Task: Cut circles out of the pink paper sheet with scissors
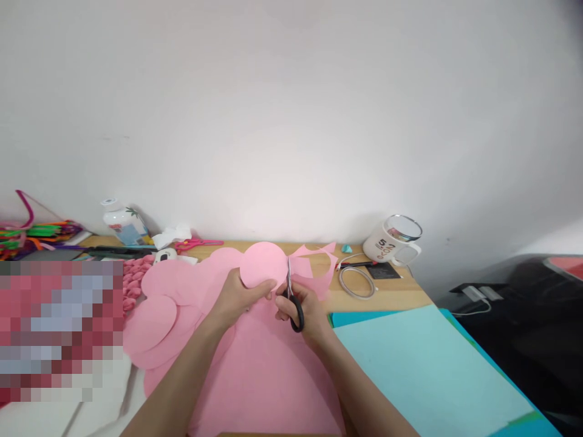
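Observation:
My left hand is closed on a round pink paper disc, thumb lying over its lower edge. In my right hand is a pair of scissors with black handles, its blades pointing up along the disc's right edge. Just right of the blades lie curved pink paper offcuts. Beneath both hands spreads a large pink paper sheet. Several more pink discs overlap in a pile to the left of my left hand.
A white mug, a coiled cable and a black card sit at the back right. Blue paper sheets cover the right front. Pink scissors, a white bottle and colourful pipe cleaners lie along the wall.

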A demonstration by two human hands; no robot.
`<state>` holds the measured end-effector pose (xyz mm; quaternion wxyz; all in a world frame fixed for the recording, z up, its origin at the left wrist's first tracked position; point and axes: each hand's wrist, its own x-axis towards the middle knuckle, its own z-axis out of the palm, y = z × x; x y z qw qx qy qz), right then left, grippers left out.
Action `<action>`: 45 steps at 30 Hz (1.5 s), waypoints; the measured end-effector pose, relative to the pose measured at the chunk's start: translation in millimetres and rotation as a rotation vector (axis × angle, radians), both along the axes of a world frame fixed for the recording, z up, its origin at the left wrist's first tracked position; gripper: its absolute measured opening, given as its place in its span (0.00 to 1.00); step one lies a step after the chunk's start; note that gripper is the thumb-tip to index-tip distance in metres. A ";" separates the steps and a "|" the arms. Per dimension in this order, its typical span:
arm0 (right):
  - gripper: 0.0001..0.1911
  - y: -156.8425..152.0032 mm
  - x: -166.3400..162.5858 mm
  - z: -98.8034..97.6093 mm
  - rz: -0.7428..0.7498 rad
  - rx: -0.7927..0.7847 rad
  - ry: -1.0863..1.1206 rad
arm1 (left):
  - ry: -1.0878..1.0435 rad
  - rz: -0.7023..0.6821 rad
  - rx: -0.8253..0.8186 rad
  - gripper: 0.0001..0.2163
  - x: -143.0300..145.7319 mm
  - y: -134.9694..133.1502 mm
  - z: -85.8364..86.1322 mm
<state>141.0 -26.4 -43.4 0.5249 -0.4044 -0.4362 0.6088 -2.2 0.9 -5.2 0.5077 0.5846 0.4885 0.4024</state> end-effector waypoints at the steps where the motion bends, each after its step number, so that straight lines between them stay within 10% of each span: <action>1: 0.13 0.1 -0.1 -0.5 0.001 -0.003 0.001 | -0.003 0.001 0.001 0.10 -0.1 0.4 -0.7; 45: 0.13 1.3 3.7 -5.6 -0.003 0.004 0.025 | -0.004 -0.026 -0.005 0.14 -2.1 5.2 -11.5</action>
